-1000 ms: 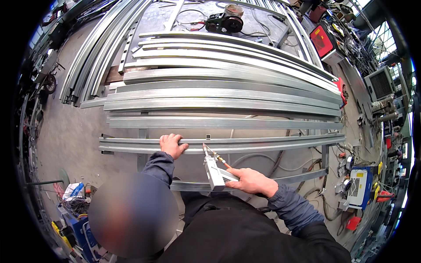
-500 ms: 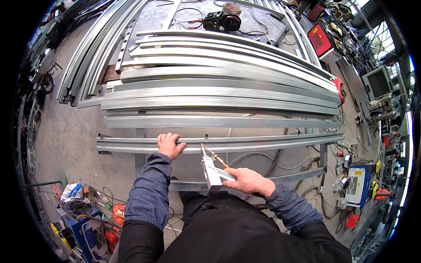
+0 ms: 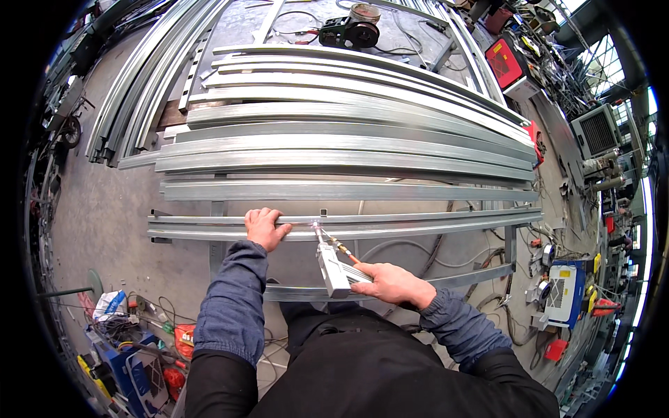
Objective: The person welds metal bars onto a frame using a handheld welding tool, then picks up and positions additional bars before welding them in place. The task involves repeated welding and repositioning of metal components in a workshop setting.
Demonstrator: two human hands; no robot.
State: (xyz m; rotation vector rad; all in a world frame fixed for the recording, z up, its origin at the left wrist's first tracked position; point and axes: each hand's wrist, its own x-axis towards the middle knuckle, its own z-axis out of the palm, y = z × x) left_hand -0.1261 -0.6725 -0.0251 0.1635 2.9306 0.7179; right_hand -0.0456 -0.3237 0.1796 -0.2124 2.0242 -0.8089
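In my right hand [image 3: 391,284] is a grey, boxy welding gun [image 3: 332,269], its handle gripped by my closed fingers. A thin wire guide with a brass fitting and orange sleeve [image 3: 348,253] runs along its side. The gun's nozzle touches or nearly touches the front steel rail [image 3: 418,224], and a small pinkish-white glow [image 3: 316,225] shows at that spot. To the left of the glow, my left hand [image 3: 264,229] lies over the same grooved rail with its fingers curled on the far edge and the thumb pointing right. A small square tube end [image 3: 323,212] sits just behind the rail.
Long galvanised profiles [image 3: 348,146] lie side by side beyond the rail, with another bundle [image 3: 143,83] at far left. A black wire feeder [image 3: 350,32] stands at the back. Cables [image 3: 404,245] trail below the frame. Blue-and-white machines [image 3: 563,296] stand at lower right and lower left.
A bright glow has appeared at the nozzle tip on the rail. The gun has shifted slightly left, as has the whole view. My left hand keeps its hold on the rail.
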